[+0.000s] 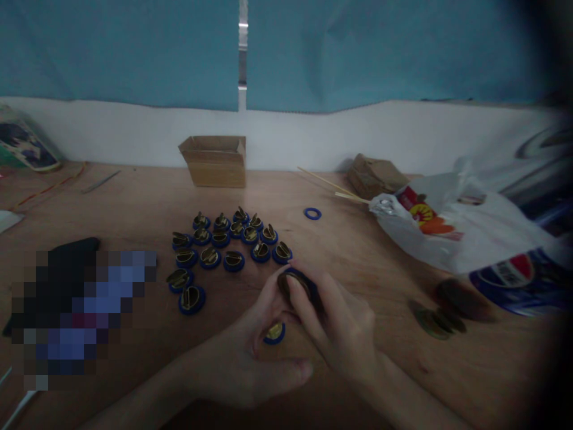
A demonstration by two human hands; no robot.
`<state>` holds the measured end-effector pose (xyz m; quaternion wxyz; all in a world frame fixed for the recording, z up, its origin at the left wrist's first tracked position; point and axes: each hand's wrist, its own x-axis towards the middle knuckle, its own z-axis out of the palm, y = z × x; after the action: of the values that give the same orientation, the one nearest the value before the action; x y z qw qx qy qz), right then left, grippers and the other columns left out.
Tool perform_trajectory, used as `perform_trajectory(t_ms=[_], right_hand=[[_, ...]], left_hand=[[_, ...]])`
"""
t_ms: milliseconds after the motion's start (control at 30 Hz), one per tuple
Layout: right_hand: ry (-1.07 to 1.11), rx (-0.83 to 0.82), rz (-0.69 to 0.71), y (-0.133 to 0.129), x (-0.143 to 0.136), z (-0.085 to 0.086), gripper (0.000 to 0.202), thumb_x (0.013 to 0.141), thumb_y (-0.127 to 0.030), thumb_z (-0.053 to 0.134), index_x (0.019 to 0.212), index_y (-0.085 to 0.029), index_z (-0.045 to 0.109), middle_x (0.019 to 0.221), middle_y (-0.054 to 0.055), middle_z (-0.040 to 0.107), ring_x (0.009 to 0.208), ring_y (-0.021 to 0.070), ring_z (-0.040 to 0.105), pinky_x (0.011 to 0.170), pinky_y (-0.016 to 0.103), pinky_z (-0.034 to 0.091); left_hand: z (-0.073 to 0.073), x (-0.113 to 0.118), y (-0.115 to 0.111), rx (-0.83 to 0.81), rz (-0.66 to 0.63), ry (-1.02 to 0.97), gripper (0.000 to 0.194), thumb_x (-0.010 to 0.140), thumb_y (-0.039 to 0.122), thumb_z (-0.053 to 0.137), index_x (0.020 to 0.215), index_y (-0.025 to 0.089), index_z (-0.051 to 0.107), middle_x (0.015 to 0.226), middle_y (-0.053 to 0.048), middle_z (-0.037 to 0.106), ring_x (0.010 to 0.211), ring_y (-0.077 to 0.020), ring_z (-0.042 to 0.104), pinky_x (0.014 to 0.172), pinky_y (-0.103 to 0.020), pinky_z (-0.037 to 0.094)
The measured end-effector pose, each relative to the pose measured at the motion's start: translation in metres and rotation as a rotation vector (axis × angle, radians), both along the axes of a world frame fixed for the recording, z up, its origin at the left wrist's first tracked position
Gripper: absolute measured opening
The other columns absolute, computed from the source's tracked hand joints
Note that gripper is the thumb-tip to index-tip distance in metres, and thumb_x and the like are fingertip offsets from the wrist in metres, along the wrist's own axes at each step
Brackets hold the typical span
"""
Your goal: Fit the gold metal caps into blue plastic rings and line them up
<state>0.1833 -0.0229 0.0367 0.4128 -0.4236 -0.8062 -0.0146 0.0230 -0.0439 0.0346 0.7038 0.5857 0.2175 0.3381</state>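
Observation:
Both hands meet at the front middle of the table around a blue-rimmed brass disc (308, 286). My right hand (349, 328) grips it, thumb pressed on the brass-coloured face. The curled fingers of my left hand (242, 352) support its left and far side, while the left thumb stretches out below. Partly seen between the hands, another blue-rimmed disc (274, 333) lies on the wood. Several similar discs with brass flaps, many tilted up, form a cluster (233, 260) beyond my left hand. A loose blue ring (312, 213) lies farther back.
An open cardboard box (217, 173) stands against the wall. Thin sticks (333, 184), a crumpled brown package (376, 176), a white plastic bag (470, 221) and a Pepsi container (514, 280) are right. Dark discs (436, 319) lie near my right hand; a pixelated object (94, 304) is left.

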Motion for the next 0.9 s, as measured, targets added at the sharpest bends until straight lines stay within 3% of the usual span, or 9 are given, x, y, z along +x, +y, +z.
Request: perform_trajectory(t_ms=[200,433,733,900], right_hand=[[-0.007,0.000,-0.024,-0.0011,-0.0005,0.0005,0.020,0.094,-0.025,0.047,0.108,-0.014,0.058,0.087,0.004,0.071,0.073,0.0125,0.070,0.067,0.020,0.057],[-0.021,0.018,-0.030,-0.0018,-0.0005,0.0000,0.021,0.093,-0.025,0.049,0.109,-0.014,0.058,0.086,0.003,0.072,0.072,0.0123,0.069,0.064,0.021,0.056],[-0.031,0.066,-0.040,-0.0034,-0.0017,0.0021,0.018,0.091,-0.023,0.052,0.105,-0.015,0.060,0.084,0.003,0.072,0.066,0.0120,0.069,0.064,0.021,0.055],[-0.029,0.087,-0.036,-0.0039,-0.0022,0.0033,0.017,0.089,-0.022,0.055,0.103,-0.015,0.061,0.079,0.002,0.072,0.063,0.0115,0.068,0.062,0.021,0.054]], left_hand=[[0.0010,0.0011,0.0000,-0.021,-0.026,-0.013,0.074,0.082,0.013,0.059,0.142,0.028,0.019,0.131,-0.011,0.047,0.125,-0.0257,0.045,0.104,-0.045,0.037],[0.0023,0.0021,0.0007,-0.003,-0.028,-0.010,0.068,0.082,0.014,0.058,0.140,0.026,0.025,0.134,-0.011,0.045,0.134,-0.0292,0.033,0.109,-0.048,0.030],[0.0011,0.0026,0.0003,-0.027,-0.047,-0.049,0.063,0.083,0.014,0.058,0.137,0.026,0.025,0.132,-0.010,0.048,0.120,-0.0234,0.050,0.104,-0.042,0.038],[0.0003,0.0026,-0.0002,-0.028,-0.038,-0.039,0.067,0.083,0.013,0.057,0.139,0.026,0.023,0.137,-0.010,0.044,0.134,-0.0267,0.035,0.105,-0.041,0.036]])
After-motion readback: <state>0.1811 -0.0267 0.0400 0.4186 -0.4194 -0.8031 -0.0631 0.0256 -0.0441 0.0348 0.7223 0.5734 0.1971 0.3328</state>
